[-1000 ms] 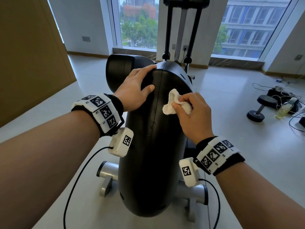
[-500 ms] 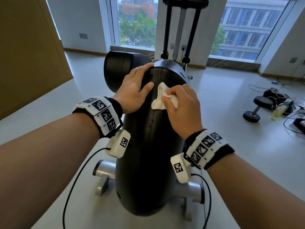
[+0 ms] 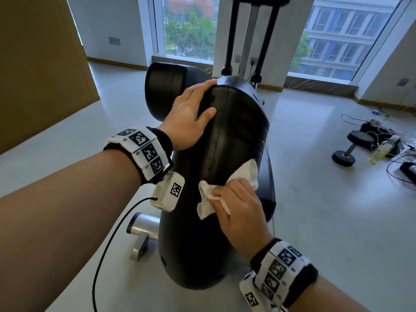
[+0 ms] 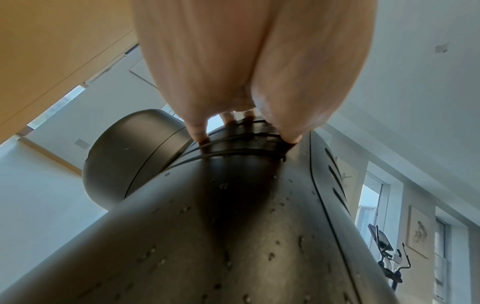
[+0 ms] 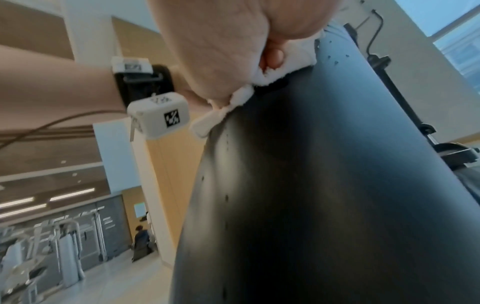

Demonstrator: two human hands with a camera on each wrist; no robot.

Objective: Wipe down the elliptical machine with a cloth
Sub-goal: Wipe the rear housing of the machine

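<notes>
Elliptical machine (image 3: 227,154), black and glossy, is standing on the pale floor (image 3: 326,210) in front of the person. The right hand (image 3: 242,212) is gripping a crumpled white cloth (image 3: 210,199), fingers curled around it, pressing it against the housing's near right side. The left hand (image 3: 191,118) is lying open, fingers spread flat, on the upper left of the housing, both forearms reaching forward.

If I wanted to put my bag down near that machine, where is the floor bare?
Bare floor lies between the black housing and the dumbbell, also left toward the tan wall. Far right is crowded with cables.
</notes>
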